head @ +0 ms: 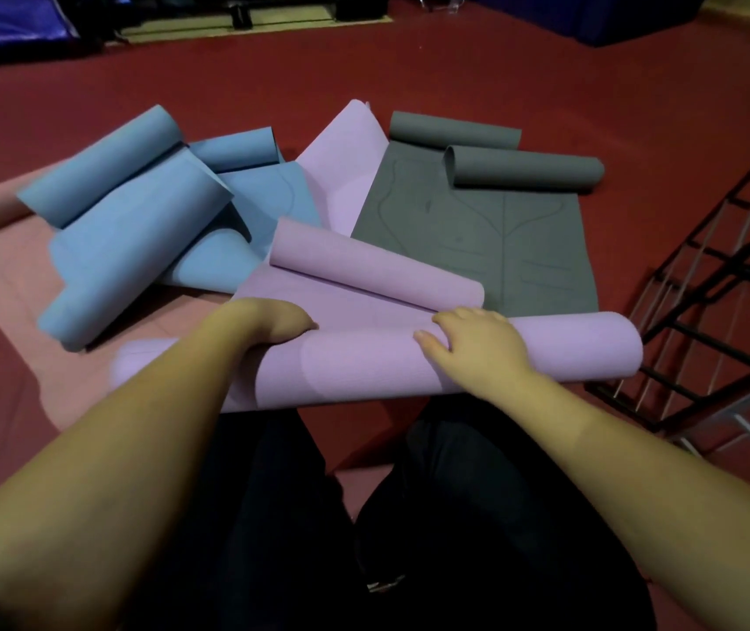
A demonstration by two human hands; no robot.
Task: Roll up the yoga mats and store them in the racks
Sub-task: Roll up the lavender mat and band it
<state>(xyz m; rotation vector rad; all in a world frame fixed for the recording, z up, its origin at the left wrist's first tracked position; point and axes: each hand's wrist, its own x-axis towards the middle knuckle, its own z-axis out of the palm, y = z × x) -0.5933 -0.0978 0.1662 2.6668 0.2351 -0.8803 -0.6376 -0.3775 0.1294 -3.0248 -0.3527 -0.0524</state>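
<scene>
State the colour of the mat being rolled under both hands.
Light purple (lilac) mat, seen best in the head view.

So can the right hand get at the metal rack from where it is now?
Probably yes. The right hand rests on the lilac mat roll, and the black metal rack stands just beyond that roll's right end, with only bare red floor between.

The lilac yoga mat (409, 366) is plain; the blue mat (136, 230) and the grey mat (478, 248) carry faint line markings; the floor (455, 70) is dark red.
</scene>
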